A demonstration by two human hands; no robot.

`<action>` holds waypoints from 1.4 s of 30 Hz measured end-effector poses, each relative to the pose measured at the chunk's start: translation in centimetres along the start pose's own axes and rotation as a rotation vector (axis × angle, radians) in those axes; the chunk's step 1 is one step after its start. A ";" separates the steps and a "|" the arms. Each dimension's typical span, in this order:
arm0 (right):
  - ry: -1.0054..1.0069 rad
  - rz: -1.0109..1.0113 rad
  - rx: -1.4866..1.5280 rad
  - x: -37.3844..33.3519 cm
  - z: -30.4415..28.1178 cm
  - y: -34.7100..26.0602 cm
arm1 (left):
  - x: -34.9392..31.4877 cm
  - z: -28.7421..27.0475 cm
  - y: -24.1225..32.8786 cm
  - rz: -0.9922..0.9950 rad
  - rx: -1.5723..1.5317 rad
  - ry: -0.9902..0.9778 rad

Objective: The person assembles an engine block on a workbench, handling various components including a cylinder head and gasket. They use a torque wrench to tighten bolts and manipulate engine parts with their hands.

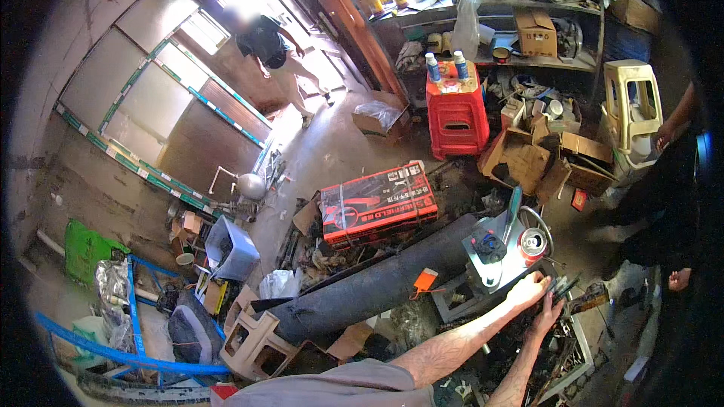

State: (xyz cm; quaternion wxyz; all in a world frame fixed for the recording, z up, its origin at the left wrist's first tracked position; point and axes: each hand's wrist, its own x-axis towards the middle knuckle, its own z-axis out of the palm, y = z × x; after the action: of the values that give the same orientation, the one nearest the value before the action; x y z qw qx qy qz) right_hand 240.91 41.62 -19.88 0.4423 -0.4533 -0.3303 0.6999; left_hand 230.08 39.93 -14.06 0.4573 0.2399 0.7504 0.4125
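The largest thing near the hands is a long dark roll (369,283) slanting across the lower centre of the frame, with a red-and-black carton (381,200) above it at mid-frame and a red stool (458,117) upper right of centre. At the right edge stands a person in dark clothes (664,215), a hand hanging clear of the work. In the lower right, a pale-edged frame (579,350) full of dark clutter lies beneath the wearer's forearms, and just above it a silver-topped stand (510,265) carries an opened red can (532,243) and a dark-handled tool (490,247), neither of them touched. The left hand (530,291) and right hand (548,315) come together beside this stand, right of centre in the lower half. Smallest is the dark, greenish piece (562,286) at their fingertips: the right fingers are closed on its near end, while the left fingers curl in beside it, and at this size I cannot tell whether they grip it too. The handling looks to be midway: the piece is up in hand, but it is not yet set down or released, and no finished result shows.
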 end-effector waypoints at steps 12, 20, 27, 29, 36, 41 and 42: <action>-0.025 0.054 -0.078 -0.4 0.9 -1.0 | 1.2 0.6 -1.3 0.072 0.092 0.096; 0.039 -0.073 -0.219 -0.3 0.9 -0.6 | -0.6 -1.7 -0.9 0.011 -0.158 -0.068; -0.011 0.015 -0.094 -0.3 0.4 -1.6 | -0.3 0.4 -0.2 -0.051 0.058 0.147; -0.051 -0.038 -0.092 -0.2 0.6 -0.7 | 0.2 -0.2 -0.9 -0.015 0.008 0.095; -0.024 -0.033 -0.155 -0.5 0.4 -0.9 | -0.3 -0.2 -1.4 0.073 -0.152 0.124; 0.026 0.000 0.066 -0.1 -1.0 -0.1 | -2.3 0.3 -0.7 0.300 0.067 0.160; 0.066 -0.010 0.043 -0.2 -1.0 0.0 | -2.4 0.3 -1.1 0.350 0.132 0.190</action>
State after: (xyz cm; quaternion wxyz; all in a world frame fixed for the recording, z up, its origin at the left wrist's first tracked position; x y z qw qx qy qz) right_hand 241.90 41.50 -20.22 0.4662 -0.4649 -0.3028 0.6891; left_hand 231.47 37.71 -13.87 0.2891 0.3561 0.7624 0.4565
